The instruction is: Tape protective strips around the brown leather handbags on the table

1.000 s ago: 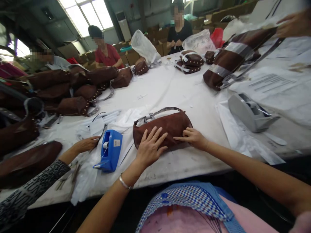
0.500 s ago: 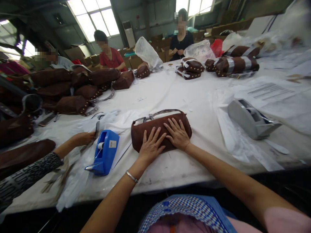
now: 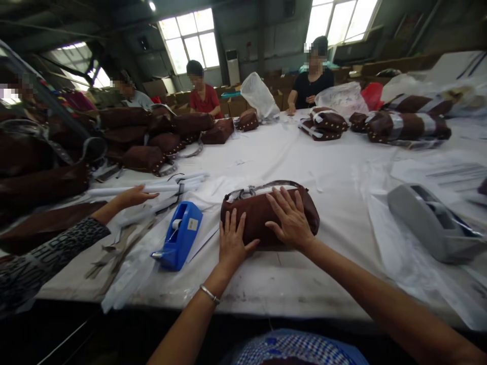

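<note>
A dark brown leather-look handbag (image 3: pixel 256 223) lies on its side on the white-covered table, its strap (image 3: pixel 279 183) along the far edge. My left hand (image 3: pixel 233 238) rests on the bag's left end with fingers spread. Flat on the right half of the bag lies my right hand (image 3: pixel 291 218), fingers also apart. Neither hand grips anything. To the left of the bag stands a blue tape dispenser (image 3: pixel 181 238). A larger grey tape dispenser (image 3: pixel 429 223) stands on the right.
From the left, a co-worker's hand (image 3: pixel 133 196) reaches over white rolled sheets (image 3: pixel 114 191). Many brown bags (image 3: pixel 142 158) are piled at the far left. Wrapped bags (image 3: pixel 409 126) lie at the back right. Several people sit across the white table (image 3: pixel 274 152).
My left hand has slid toward the bag's left end, while my right remains on its right half. The co-worker's hand has opened and shifted to the sheets. The camera view has turned left.
</note>
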`<state>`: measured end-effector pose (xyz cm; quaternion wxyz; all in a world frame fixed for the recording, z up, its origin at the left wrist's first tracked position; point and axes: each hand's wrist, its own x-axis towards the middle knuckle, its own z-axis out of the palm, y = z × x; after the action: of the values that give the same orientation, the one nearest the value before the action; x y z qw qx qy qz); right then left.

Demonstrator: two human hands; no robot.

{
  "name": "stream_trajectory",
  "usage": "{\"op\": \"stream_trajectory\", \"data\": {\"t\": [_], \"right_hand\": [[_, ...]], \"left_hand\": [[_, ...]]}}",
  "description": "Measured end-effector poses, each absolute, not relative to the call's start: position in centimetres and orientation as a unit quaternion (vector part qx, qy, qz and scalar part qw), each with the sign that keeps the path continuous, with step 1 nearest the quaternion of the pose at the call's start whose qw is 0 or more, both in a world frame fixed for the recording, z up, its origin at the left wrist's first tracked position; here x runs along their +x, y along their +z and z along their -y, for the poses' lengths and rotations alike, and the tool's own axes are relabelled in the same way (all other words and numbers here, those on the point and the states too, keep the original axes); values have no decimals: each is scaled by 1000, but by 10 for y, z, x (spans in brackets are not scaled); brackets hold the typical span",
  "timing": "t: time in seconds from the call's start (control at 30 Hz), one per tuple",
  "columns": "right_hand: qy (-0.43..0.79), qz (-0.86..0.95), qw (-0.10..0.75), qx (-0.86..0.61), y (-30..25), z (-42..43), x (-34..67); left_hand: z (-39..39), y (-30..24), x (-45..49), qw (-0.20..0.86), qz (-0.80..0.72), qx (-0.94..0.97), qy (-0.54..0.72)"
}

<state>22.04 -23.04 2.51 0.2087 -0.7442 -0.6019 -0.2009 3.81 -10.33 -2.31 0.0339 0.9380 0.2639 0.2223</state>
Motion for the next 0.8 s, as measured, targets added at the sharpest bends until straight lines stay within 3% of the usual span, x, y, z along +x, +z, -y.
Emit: {"op": "stream_trajectory", "data": {"t": [0.3, 0.43, 0.6, 0.8], "right_hand": [[-171, 654, 189, -712, -25, 178, 209], [-188, 657, 204, -701, 0, 180, 203], [-207, 668, 242, -673, 20, 161, 175], [-139, 711, 175, -666, -9, 137, 168]], "left_hand": [[94, -25, 30, 65, -260, 940, 210], [94, -36, 23, 97, -335, 905, 244], [94, -49, 24, 141, -325, 896, 268], [95, -51, 25, 121, -315, 901, 274]]}}
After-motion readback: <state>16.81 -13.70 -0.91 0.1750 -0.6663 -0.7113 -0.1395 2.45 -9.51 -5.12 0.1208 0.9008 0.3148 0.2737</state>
